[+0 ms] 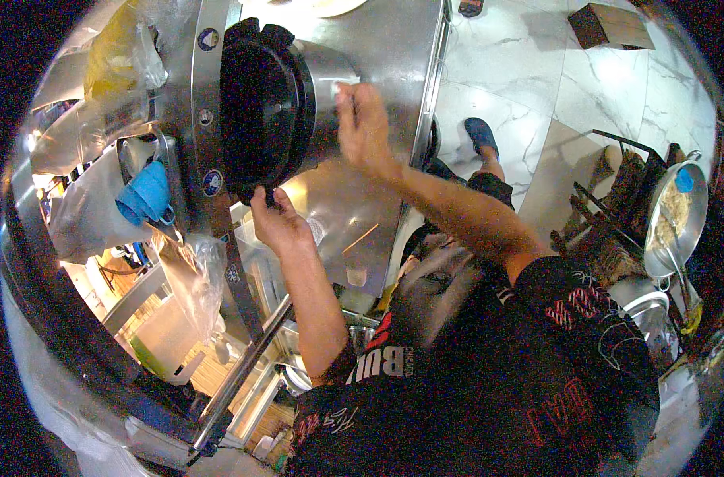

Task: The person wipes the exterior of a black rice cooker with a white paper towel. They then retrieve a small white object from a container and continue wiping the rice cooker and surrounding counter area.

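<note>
A deep, round black appliance or pan (260,113), its exact kind unclear, stands on a stainless steel counter (392,36) with paired tabs at its far side. My left hand (281,223) is at its near edge, thumb and fingers pinching a black tab there. To its right, above the steel surface, my right hand (362,125) is raised with bent fingers. Something small and whitish shows at those fingertips, perhaps only glare. A thin wooden stick (360,238) and a small clear cup (356,275) lie nearer to me on the counter.
Blue cups (144,194) and plastic bags (204,280) are beyond the steel rail at left. A metal bar (243,375) slants at lower left. On the right are a metal pan with food (675,217) and a cardboard box (609,27) on the marbled floor. Another person's leg (490,170) shows near the counter.
</note>
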A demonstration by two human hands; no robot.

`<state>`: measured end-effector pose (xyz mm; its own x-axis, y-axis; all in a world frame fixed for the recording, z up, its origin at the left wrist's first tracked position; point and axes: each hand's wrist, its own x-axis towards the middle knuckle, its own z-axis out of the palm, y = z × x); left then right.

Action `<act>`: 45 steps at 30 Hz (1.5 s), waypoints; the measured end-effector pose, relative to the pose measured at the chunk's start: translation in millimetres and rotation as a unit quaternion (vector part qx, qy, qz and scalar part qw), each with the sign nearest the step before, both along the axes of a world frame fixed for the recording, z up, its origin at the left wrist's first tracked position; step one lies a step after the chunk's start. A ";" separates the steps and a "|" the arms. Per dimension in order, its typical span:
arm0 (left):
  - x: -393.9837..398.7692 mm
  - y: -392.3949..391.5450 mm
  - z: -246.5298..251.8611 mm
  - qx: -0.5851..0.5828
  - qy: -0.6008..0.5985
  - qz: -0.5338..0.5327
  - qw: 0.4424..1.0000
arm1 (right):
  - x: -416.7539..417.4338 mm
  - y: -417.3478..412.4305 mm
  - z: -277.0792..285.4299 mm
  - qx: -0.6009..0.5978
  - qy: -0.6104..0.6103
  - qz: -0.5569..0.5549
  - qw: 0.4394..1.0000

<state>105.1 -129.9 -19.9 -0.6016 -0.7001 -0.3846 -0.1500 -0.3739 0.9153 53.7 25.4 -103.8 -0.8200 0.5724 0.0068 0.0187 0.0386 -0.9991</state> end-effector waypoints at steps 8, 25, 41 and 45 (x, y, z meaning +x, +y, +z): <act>9.1 30.8 -2.3 -0.011 -0.008 -0.117 0.993 | -1.4 0.9 -65.0 0.046 0.024 -0.062 0.997; 5.8 59.0 14.3 0.391 -0.002 -0.082 0.917 | 9.9 -6.3 24.9 -0.002 0.135 0.076 0.988; 15.7 13.5 7.3 0.132 -0.033 -0.145 0.980 | -14.0 -16.6 -7.9 0.027 0.041 0.039 0.998; 18.5 17.9 -3.5 0.139 -0.009 -0.161 0.977 | 32.4 -39.0 -26.2 0.024 0.086 0.130 0.988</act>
